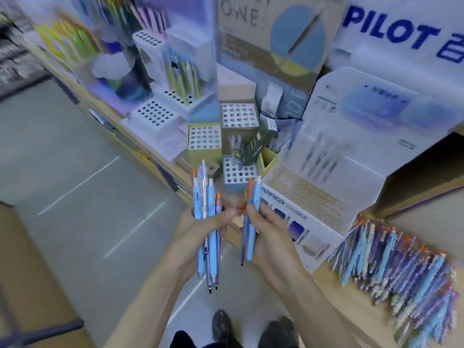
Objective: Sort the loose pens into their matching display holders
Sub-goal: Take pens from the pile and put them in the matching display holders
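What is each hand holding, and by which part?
The left hand grips a bunch of pens, the right hand a few pens, both around mid-barrel.

A wooden shelf [326,287] carries a heap of loose pens [401,267] at the right, just beside a white display stand [313,197] with a perforated tray. Further left stand several holed pen blocks [204,138].

Light-blue pens [212,232] with orange tips; heaped pens [401,267] blue, purple and orange.
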Motion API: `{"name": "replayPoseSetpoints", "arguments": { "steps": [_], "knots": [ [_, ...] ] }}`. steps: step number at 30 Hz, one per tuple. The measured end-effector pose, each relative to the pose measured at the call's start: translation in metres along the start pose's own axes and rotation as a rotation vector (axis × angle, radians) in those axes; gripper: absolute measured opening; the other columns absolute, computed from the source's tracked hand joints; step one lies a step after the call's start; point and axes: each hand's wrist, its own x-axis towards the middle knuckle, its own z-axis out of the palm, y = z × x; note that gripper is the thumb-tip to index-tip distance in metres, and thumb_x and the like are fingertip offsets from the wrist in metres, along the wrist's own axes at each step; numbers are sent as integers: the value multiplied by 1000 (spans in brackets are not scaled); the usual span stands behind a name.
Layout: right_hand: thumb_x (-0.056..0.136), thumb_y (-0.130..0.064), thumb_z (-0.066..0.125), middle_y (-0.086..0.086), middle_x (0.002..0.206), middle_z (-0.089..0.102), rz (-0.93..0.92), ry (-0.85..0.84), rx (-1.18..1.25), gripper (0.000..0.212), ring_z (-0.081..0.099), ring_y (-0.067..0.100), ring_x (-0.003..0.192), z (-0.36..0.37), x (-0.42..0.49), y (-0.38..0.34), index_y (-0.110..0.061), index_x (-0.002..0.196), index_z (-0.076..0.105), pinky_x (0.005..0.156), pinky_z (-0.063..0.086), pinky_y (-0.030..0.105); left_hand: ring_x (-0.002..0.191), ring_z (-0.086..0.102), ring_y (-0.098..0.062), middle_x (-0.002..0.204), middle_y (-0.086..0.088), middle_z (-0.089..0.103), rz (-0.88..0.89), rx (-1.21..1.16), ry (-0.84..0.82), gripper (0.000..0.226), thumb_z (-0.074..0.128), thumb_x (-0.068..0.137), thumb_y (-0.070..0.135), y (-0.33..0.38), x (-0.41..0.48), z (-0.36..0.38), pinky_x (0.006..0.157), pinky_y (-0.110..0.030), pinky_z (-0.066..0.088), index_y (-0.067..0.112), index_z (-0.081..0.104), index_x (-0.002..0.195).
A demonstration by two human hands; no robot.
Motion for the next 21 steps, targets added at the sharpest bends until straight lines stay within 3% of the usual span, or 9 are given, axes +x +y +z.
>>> {"name": "replayPoseSetpoints", "arguments": {
  "steps": [3, 6, 11, 13, 17, 21],
  "knots": [
    [85, -36, 60, 8, 114, 70, -22, -62, -17, 25, 62, 23, 115, 35, 23, -2, -21, 99, 74, 105, 41, 48, 47, 50, -10, 54, 2, 54, 23, 42, -11, 30, 81, 56, 19, 22, 16, -22, 46, -20, 45, 11, 60, 76],
    [82, -33, 60, 7, 108, 72, -46, -86, 12, 23, 67, 21, 104, 63, 50, -9, -25, 96, 76, 90, 54, 37, 51, 58, -11, 58, 0, 61, 37, 57, -35, 28, 80, 56, 21, 40, 38, -40, 48, -19, 46, 10, 65, 76],
    [84, -25, 61, 13, 101, 73, -53, -92, -12, 21, 70, 23, 91, 94, 99, -16, -15, 94, 76, 70, 57, 27, 64, 68, -15, 72, -7, 70, 33, 106, -32, 39, 81, 52, 21, 70, 81, -69, 56, -23, 53, 6, 69, 86],
    [86, -24, 59, 17, 102, 72, -53, -110, -23, 23, 70, 26, 89, 106, 119, -18, -9, 97, 73, 70, 58, 32, 62, 67, -14, 70, -5, 70, 28, 117, -31, 30, 79, 56, 18, 83, 99, -81, 55, -22, 53, 9, 70, 83],
    [85, -29, 58, 25, 99, 69, -50, -93, -89, 33, 67, 38, 84, 131, 160, -29, -2, 101, 68, 87, 52, 57, 48, 56, -10, 55, 0, 61, 2, 96, -31, 10, 75, 68, 8, 109, 135, -100, 48, -19, 47, 14, 68, 65],
    [89, -25, 58, 22, 96, 70, -22, -64, -64, 24, 67, 39, 89, 153, 200, -38, -5, 96, 70, 88, 51, 58, 50, 59, -10, 61, -5, 65, -12, 108, -42, 9, 78, 63, 11, 135, 171, -116, 48, -19, 47, 15, 69, 64]
  ]
}}
